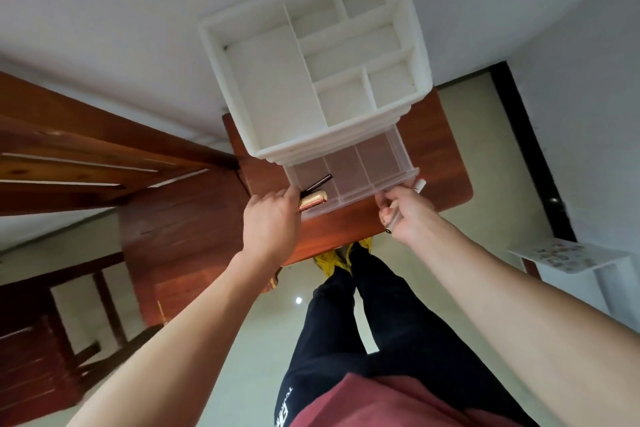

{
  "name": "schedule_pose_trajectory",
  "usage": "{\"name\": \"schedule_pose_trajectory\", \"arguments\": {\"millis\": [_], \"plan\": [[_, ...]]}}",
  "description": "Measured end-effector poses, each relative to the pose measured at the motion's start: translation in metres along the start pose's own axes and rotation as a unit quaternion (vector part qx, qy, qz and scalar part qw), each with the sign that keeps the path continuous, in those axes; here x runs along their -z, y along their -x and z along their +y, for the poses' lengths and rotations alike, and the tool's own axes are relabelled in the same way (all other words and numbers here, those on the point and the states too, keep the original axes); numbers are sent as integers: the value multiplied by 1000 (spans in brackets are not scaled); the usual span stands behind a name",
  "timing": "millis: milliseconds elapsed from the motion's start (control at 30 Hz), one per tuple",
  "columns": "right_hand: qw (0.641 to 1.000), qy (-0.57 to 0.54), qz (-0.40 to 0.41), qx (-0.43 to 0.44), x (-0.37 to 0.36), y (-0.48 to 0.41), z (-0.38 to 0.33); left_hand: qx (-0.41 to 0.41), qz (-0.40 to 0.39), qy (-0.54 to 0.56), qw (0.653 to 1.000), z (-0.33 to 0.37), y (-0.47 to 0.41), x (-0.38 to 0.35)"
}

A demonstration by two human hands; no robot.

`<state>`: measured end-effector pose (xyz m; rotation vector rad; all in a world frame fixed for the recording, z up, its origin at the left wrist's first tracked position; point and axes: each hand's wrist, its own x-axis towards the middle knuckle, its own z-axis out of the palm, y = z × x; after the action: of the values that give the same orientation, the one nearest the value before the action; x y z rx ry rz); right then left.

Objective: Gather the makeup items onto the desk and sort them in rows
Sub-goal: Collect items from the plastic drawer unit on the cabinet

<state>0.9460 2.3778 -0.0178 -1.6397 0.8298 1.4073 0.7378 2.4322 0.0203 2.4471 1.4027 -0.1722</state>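
A white makeup organizer (pixel 263 87) with several empty top compartments stands on a small reddish wooden table (pixel 446 149). Its clear bottom drawer (pixel 360 166) is pulled out toward me. In the drawer's left section lie a thin black pencil (pixel 317 183) and a gold tube (pixel 313 200). My left hand (pixel 272 218) reaches into that section and pinches the gold tube's end. My right hand (pixel 405 215) grips a slim white pen-like makeup item (pixel 419 185) while its fingers touch the drawer's front right edge.
A dark wooden desk (pixel 183 225) adjoins the table on the left, with wooden furniture (pixel 86 149) beyond it. A white stool with stickers (pixel 568 256) stands at the right. My legs and yellow shoes (pixel 336 258) are below the table edge.
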Motion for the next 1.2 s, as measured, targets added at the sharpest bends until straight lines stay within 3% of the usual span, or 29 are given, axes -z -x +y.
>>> {"name": "schedule_pose_trajectory", "arguments": {"millis": [200, 467, 533, 600, 633, 700, 767, 833, 900, 967, 1067, 1200], "plan": [[997, 1, -83, 1, -64, 20, -15, 119, -22, 48, 991, -25, 29, 15], [995, 37, -89, 8, -87, 21, -12, 177, -12, 75, 981, -45, 51, 25], [990, 110, -77, 33, -81, 19, -4, 196, -16, 74, 978, -49, 59, 25], [953, 283, -46, 102, -71, 18, 8, 216, -28, 61, 974, -52, 70, 24], [908, 389, -45, 147, -65, 17, 15, 228, -31, 60, 971, -53, 76, 23], [759, 600, -67, 244, -56, 22, 27, 256, -36, 61, 964, -55, 88, 25], [546, 760, -99, 337, -54, 32, 32, 276, -37, 62, 958, -54, 98, 28], [339, 835, -123, 416, -63, 53, 36, 296, -27, 64, 953, -55, 112, 32], [189, 843, -146, 482, -75, 82, 43, 313, -13, 66, 947, -58, 135, 37], [87, 828, -171, 528, -88, 112, 55, 326, 2, 63, 943, -63, 162, 44], [-26, 793, -205, 573, -108, 151, 80, 364, 31, 42, 930, -74, 208, 62], [-123, 722, -256, 630, -126, 198, 129, 406, 77, 19, 910, -85, 278, 92]]}}
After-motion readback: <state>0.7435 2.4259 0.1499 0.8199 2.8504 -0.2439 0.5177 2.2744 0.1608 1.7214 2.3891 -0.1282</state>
